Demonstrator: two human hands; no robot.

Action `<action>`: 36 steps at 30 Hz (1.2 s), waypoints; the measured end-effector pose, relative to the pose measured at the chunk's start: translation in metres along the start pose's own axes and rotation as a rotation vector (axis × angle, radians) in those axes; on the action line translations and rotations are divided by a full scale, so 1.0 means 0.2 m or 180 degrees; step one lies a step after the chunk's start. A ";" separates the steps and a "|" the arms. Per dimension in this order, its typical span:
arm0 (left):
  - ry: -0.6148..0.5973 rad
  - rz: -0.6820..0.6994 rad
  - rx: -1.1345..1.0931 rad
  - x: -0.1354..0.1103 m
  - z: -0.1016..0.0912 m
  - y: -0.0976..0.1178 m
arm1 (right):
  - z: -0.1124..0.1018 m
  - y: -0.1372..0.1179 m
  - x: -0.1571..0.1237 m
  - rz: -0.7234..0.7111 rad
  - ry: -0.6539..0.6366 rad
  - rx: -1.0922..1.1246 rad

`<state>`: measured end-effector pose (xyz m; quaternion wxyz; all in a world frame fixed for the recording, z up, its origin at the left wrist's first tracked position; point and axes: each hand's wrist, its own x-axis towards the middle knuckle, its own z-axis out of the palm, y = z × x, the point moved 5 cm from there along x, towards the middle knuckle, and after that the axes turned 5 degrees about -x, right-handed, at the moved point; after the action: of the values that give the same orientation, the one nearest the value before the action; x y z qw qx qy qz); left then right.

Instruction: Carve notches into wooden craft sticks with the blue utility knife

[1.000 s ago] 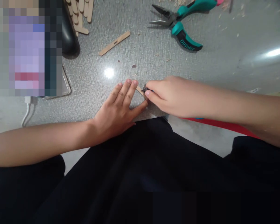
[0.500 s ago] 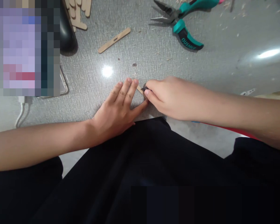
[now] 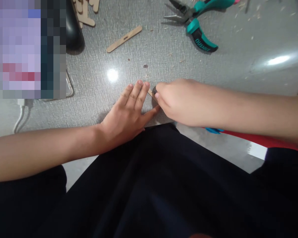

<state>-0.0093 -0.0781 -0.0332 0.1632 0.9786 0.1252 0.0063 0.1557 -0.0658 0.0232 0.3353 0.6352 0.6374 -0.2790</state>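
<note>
My left hand (image 3: 129,110) lies flat near the table's front edge, fingers stretched out and thumb spread. Beside its index finger a short piece of a wooden craft stick (image 3: 150,93) shows; the rest is hidden by my hands. My right hand (image 3: 176,100) is closed around a small dark tool (image 3: 154,90), whose tip is at the stick. Most of the tool is inside the fist, so its kind cannot be made out. Farther back lies another craft stick (image 3: 116,44) with a small slot in its middle.
Long-nose pliers (image 3: 188,18) with teal and black handles lie spread at the back. Several craft sticks (image 3: 85,19) are piled at the upper left, beside a black rounded object (image 3: 74,33). Wood shavings dot the grey table (image 3: 225,62). A white cable (image 3: 21,115) runs at left.
The view has shifted slightly, moving the table items a little up and right. My right hand has tilted slightly with the dark tool; my left hand stays flat in place.
</note>
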 end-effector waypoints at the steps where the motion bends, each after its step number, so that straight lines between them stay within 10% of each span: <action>1: -0.0022 -0.0009 0.0004 0.01 -0.01 0.00 | -0.01 -0.01 0.00 -0.0019 0.0004 -0.0025; 13: -0.0117 -0.0029 -0.0083 0.04 -0.04 0.02 | -0.04 -0.05 0.03 -0.0079 -0.0394 -0.0756; 19: 0.0045 -0.0037 -0.0048 0.02 -0.02 0.02 | -0.01 0.07 0.08 0.0003 -0.0606 0.0174; 25: 0.0378 -0.0088 0.0236 -0.01 -0.01 0.05 | -0.01 0.15 0.10 -0.0227 0.0553 -0.0060; 36: 0.0461 0.0029 0.0687 -0.02 -0.06 0.06 | 0.01 0.16 0.05 -0.0173 0.0446 -0.0595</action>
<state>-0.0115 -0.0867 -0.0178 0.0475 0.9880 0.1321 0.0643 0.1880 -0.0588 0.0161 0.3401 0.6016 0.6995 -0.1822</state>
